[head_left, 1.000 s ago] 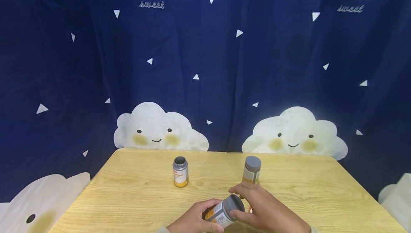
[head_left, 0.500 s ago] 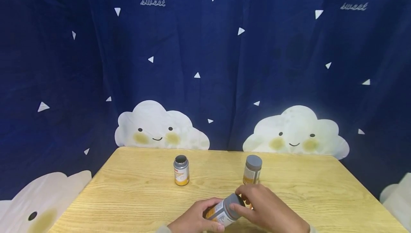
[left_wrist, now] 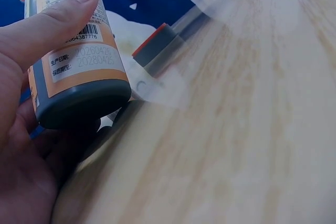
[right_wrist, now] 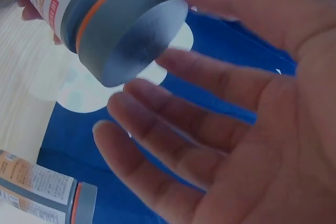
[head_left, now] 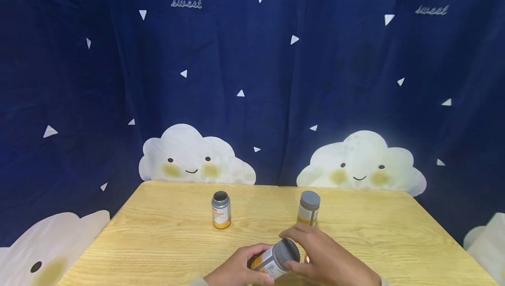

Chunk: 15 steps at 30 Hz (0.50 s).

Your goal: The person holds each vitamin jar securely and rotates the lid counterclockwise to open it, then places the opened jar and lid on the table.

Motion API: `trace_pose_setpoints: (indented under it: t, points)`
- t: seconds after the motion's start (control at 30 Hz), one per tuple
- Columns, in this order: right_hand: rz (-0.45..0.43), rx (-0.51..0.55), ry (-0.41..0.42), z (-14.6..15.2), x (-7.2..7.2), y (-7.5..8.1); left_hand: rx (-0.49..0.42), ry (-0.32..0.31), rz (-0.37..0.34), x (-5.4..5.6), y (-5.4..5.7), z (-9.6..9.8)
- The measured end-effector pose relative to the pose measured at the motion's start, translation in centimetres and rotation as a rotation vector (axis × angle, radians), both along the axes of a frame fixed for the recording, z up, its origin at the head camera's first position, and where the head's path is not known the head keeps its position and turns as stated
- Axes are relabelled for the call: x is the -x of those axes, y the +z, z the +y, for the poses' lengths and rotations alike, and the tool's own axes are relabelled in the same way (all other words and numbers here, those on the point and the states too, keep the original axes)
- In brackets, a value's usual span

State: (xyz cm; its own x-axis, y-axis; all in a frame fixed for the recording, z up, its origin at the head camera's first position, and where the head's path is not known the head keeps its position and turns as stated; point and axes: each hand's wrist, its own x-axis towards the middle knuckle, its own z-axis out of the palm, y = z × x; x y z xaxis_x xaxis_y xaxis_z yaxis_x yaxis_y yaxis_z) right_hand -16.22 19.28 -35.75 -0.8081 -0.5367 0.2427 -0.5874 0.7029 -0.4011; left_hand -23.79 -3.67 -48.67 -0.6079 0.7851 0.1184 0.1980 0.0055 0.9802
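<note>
My left hand [head_left: 236, 268] grips a supplement bottle [left_wrist: 79, 61] round its body, thumb across the label. In the head view the bottle leans to the right, its grey screw cap [head_left: 286, 252] toward my right hand [head_left: 323, 253]. In the right wrist view the right fingers [right_wrist: 152, 156] are spread and gently bent, apart from the cap [right_wrist: 131, 35], while the thumb lies right at its edge. A loose grey cap with an orange rim [left_wrist: 155, 48] lies on the table beyond the held bottle. In the head view my right hand mostly hides it.
An uncapped bottle [head_left: 221, 210] stands at the back left of the wooden table [head_left: 158, 242]. At the back right stands a capped one [head_left: 309, 207], its lower part partly behind my right hand. A dark blue curtain [head_left: 268, 80] with clouds hangs behind the table.
Half a second ago the right fingers were drawn in closer round the cap; now they are spread back to the left, as one second ago. The left hand keeps its grip on the bottle.
</note>
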Motion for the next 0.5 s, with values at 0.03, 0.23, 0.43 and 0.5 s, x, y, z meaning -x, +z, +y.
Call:
trace_pose_setpoints:
  t: [0.03,0.23,0.43,0.5]
  points:
    - [0.007,-0.004,-0.021,-0.11,-0.03,-0.09,0.003,0.003,0.004,-0.03,-0.07,-0.03]
    - [0.026,-0.037,-0.169,-0.63,0.21,-0.48,0.004,0.005,0.013,-0.14,-0.30,-0.09]
    - [0.034,-0.031,-0.155,-0.67,0.43,-0.49,0.008,0.008,0.042,-0.10,-0.15,-0.05]
    - [0.024,-0.023,-0.121,-0.59,0.38,-0.39,0.013,0.010,0.061,-0.17,-0.16,-0.07]
